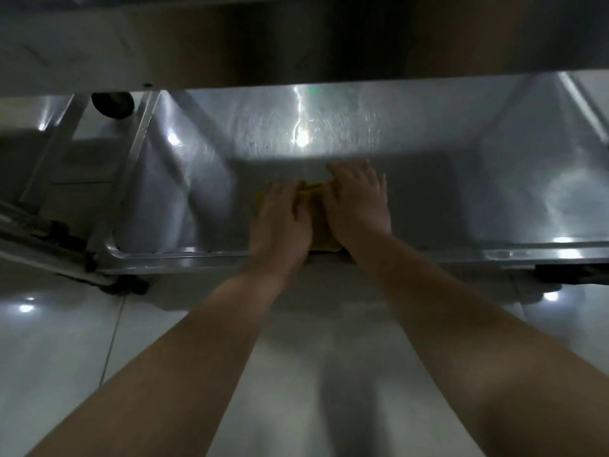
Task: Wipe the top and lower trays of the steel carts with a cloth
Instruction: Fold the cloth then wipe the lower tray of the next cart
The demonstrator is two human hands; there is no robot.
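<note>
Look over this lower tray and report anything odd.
Only faint swirled streaks on the lower tray beyond the yellow cloth, around the glare, probably wipe marks. Nothing looks spilled or damaged.

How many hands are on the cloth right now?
2. The left hand presses the left part of the yellow cloth; the right hand presses its right part, both inside the lower tray.

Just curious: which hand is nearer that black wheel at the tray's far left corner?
Left. The left hand sits right of the wheel; the right hand is farther right.
</note>
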